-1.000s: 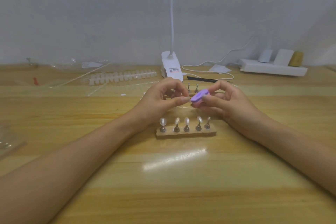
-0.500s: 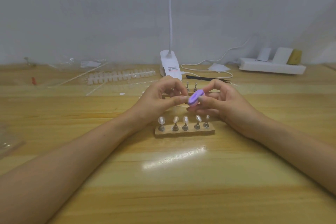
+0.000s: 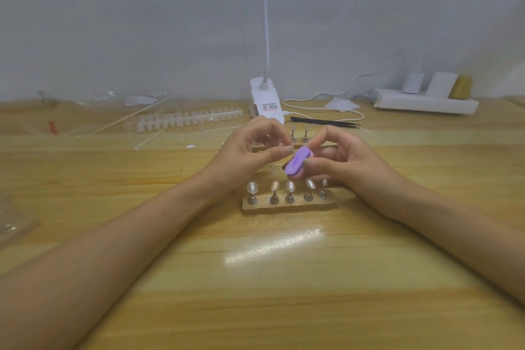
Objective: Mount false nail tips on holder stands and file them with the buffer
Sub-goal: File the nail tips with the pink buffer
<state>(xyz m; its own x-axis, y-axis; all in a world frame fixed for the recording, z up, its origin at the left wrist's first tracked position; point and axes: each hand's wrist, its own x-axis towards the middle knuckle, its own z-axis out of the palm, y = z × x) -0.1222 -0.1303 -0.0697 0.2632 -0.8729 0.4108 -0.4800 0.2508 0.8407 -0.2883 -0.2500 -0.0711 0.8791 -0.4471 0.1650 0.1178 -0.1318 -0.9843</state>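
My right hand [image 3: 349, 162] grips a purple buffer block [image 3: 297, 163], tilted with its lower end toward me. My left hand [image 3: 250, 156] pinches a small piece between thumb and forefinger against the buffer; the piece is mostly hidden, and only a dark end [image 3: 284, 168] shows. Just below both hands lies a wooden base [image 3: 289, 205] with several metal holder stands. Pale nail tips [image 3: 289, 186] sit on most of them, and the rightmost stand [image 3: 323, 190] looks bare. A second base with two bare stands [image 3: 305, 135] lies behind my hands.
A strip of spare nail tips [image 3: 187, 119] and clear plastic sticks lie at the back left. A white clip lamp [image 3: 267, 102], black tweezers [image 3: 324, 122] and a white power strip [image 3: 426, 104] line the back. Clear packaging [image 3: 14, 219] sits at the left edge.
The buffer has tipped and slid down and toward me against the piece in my left fingers. Both hands stay in the same spot above the front base.
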